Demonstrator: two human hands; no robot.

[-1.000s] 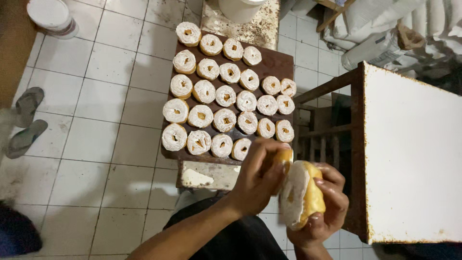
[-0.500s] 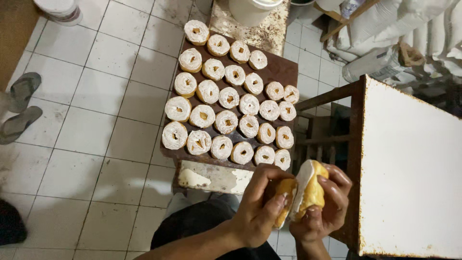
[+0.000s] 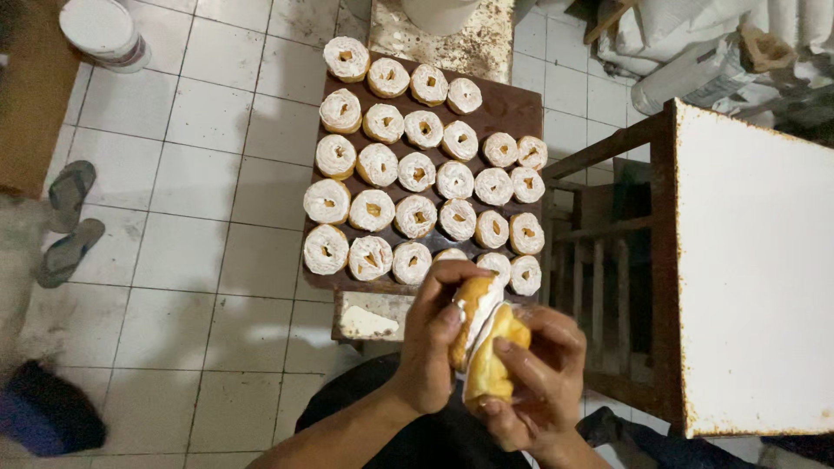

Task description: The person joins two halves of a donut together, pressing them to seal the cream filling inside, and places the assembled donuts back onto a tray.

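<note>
Clasping split doughnut (image 3: 483, 347), both hands' grip (image 3: 434, 343) (image 3: 534, 378), near tray edge (image 3: 521, 108)

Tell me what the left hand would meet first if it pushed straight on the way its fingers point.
The left hand has its fingers curled rightward onto the cream-filled doughnut, so it would press into that first, with the right hand backing it from the other side.

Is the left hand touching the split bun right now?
Touching. The head view shows the left hand with fingers wrapped on the split bun.
</note>
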